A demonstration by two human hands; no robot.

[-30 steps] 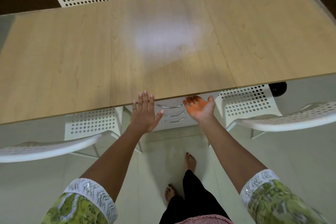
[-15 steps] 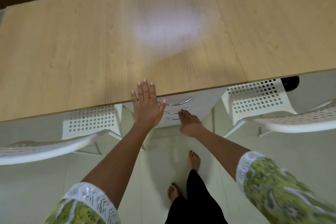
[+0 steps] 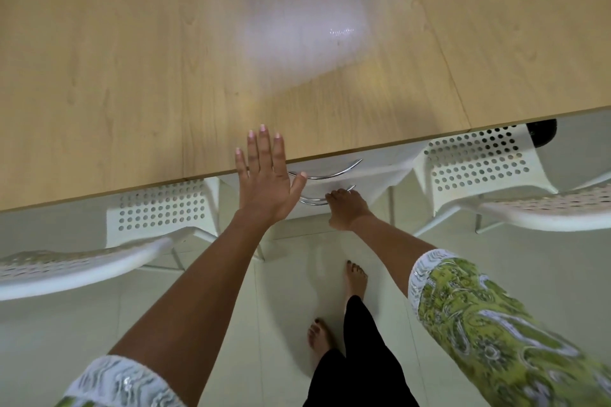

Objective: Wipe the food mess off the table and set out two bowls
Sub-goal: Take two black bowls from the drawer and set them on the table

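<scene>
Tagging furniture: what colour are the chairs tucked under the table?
White, with perforated backs; the head view shows them best.

- The right hand point(image 3: 347, 208) reaches a curved metal drawer handle point(image 3: 314, 201); its fingertips are turned away, so whether they grip it cannot be told.
- The table point(image 3: 132, 59) overhangs and hides most of the white drawer unit point(image 3: 373, 172).
- A dark object point(image 3: 544, 132) shows only partly past the table's edge.
- Both patterned sleeves point(image 3: 496, 334) are cut off by the frame and blurred.
</scene>
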